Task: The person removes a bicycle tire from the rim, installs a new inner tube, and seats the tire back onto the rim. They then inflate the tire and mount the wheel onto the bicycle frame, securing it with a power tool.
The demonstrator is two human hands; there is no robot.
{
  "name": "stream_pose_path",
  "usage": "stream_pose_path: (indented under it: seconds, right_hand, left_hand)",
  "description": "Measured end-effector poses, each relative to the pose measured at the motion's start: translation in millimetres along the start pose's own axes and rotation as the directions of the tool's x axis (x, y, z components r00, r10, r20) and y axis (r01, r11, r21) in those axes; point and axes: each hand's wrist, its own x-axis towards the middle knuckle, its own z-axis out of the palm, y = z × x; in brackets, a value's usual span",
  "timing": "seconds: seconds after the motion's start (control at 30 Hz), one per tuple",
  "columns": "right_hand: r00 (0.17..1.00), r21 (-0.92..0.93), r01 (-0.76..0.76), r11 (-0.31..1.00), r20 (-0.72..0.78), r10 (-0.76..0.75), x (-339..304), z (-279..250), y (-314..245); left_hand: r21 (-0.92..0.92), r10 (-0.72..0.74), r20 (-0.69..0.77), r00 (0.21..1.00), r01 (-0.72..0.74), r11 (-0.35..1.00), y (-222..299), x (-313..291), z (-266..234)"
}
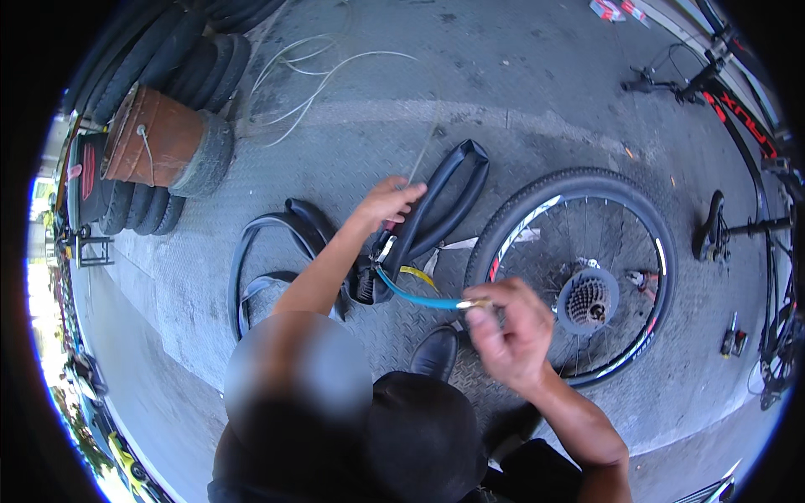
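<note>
My left hand (387, 205) is closed around the handle of an air inflator gun (386, 250) with a silver body; a thin clear air hose leads away from it. A short blue hose (419, 299) runs from the gun to my right hand (518, 335), which pinches the brass fitting (475, 303) at its end. Under and beside my left hand, a black inner tube (478, 172) lies in loops on the floor. To the right rests a bicycle wheel (549, 189) with its tyre on and the cassette (587, 300) facing up, close beyond my right hand.
Stacked tyres (142, 63) and a rusty brown bucket (155, 138) stand at the far left. Loops of clear hose (360, 54) lie on the textured floor. A black and red bicycle (742, 121) is along the right edge. My black shoe (436, 352) is near the wheel.
</note>
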Motion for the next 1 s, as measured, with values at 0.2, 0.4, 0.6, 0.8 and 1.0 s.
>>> stream_pose_path:
  seconds: [0.2,0.4,0.6,0.8,1.0]
  right_hand:
    - [0.551,0.832,-0.337,0.44,-0.205,0.809,-48.9,-6.4,78.9]
    - [0.339,0.89,-0.365,0.272,-0.145,0.929,-54.6,-3.2,105.2]
    - [0.374,0.939,-0.268,0.213,-0.102,0.922,-55.2,-6.8,111.6]
    - [0.477,0.957,-0.263,0.123,0.018,0.879,-28.0,-38.7,104.1]
    - [0.48,0.957,-0.283,0.065,0.083,0.874,-15.3,-50.1,120.7]
  left_hand:
    - [0.803,0.546,-0.292,0.785,-0.109,0.586,-63.0,6.7,59.2]
    - [0.832,0.556,-0.445,0.702,0.094,0.547,-82.4,7.2,14.1]
    - [0.683,0.369,-0.54,0.757,0.138,0.717,-33.6,-26.1,-21.3]
    - [0.538,0.417,-0.507,0.754,-0.101,0.837,30.3,-156.2,-45.8]
    - [0.35,0.566,-0.611,0.553,-0.453,0.82,27.7,-205.3,7.7]
